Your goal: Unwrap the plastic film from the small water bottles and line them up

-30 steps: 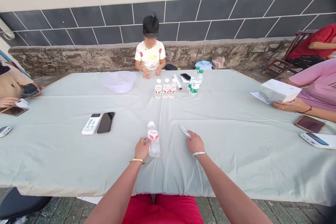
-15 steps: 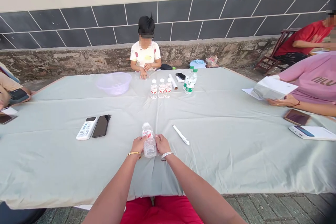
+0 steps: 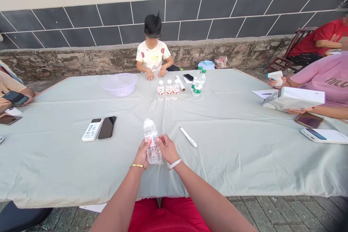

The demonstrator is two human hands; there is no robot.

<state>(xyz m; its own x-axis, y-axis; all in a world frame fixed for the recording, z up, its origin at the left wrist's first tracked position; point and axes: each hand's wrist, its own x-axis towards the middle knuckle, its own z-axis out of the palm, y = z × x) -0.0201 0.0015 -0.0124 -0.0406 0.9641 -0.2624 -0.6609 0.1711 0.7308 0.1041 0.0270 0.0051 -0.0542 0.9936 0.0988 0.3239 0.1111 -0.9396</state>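
In front of me a clear plastic bottle (image 3: 153, 155) with a red and white label and a white top leans slightly to the left. My left hand (image 3: 142, 152) is closed around its left side, thumb on the label. Fingers of my right hand (image 3: 166, 148) pinch the bottle's right side near the label; some fingertips are hidden. A thin clear film seems to hang loosely about the bottle's lower part. To the right of my hands lies a white pen (image 3: 187, 136) on the grey-green tablecloth (image 3: 223, 159).
Beyond my hands stand several small bottles (image 3: 168, 90), green-capped bottles (image 3: 199, 83), a paper roll (image 3: 180, 83) and a purple basin (image 3: 119, 85). A white power bank (image 3: 91, 130) and a black phone (image 3: 107, 127) lie left. People sit across and at both sides; one holds a white box (image 3: 296, 98).
Both hands have lifted and tilted the bottle a little, and my right fingers have moved onto its label area. At right, a person now raises a white and blue object beside the box.
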